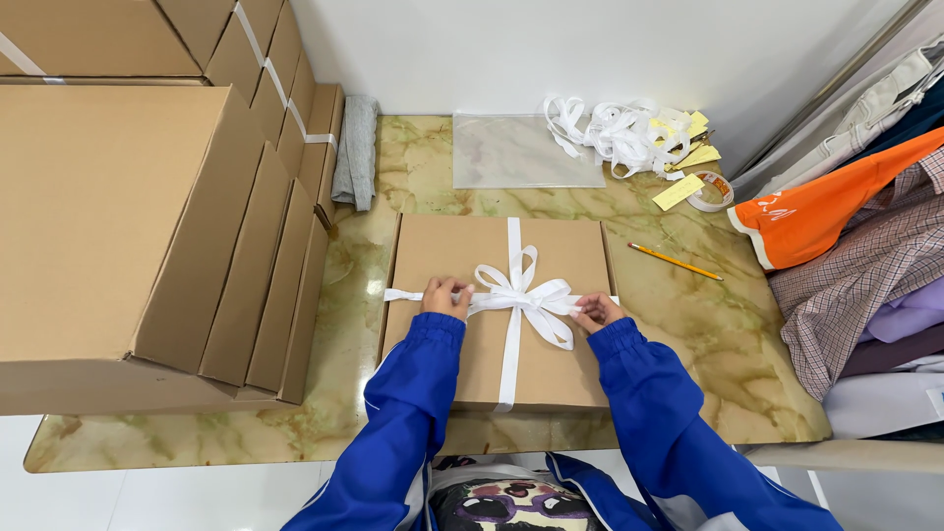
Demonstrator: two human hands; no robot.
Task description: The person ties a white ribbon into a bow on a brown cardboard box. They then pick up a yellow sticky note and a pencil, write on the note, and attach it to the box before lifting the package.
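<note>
A flat brown cardboard box (497, 305) lies on the marbled counter (688, 324), directly under and between both hands. A white ribbon (512, 334) is wrapped around it crosswise, and its bow (518, 293) sits at the crossing, midway between the hands. The left hand (445, 295) pinches the ribbon strand that runs out to the box's left edge; the right hand (596, 311) pinches the strand on the bow's other side. Both hands are closed on the ribbon and set to opposite sides of the knot, a grip that would keep the band taut and flat against the lid and the bow centred. Blue sleeves (629, 393) cover both forearms.

Beyond the hands, towards the wall, lies a clear plastic bag (526, 152), and to its right a loose heap of white ribbon (615, 128) with yellow paper slips (688, 172) and a roll of tape (713, 192). A yellow pencil (677, 262) rests just past the right hand. Left of the left hand stand large stacked cartons (128, 216), with a folded grey cloth (356, 152) wedged behind them. Right of the right hand, folded clothes (855, 246) are piled at the counter's edge.
</note>
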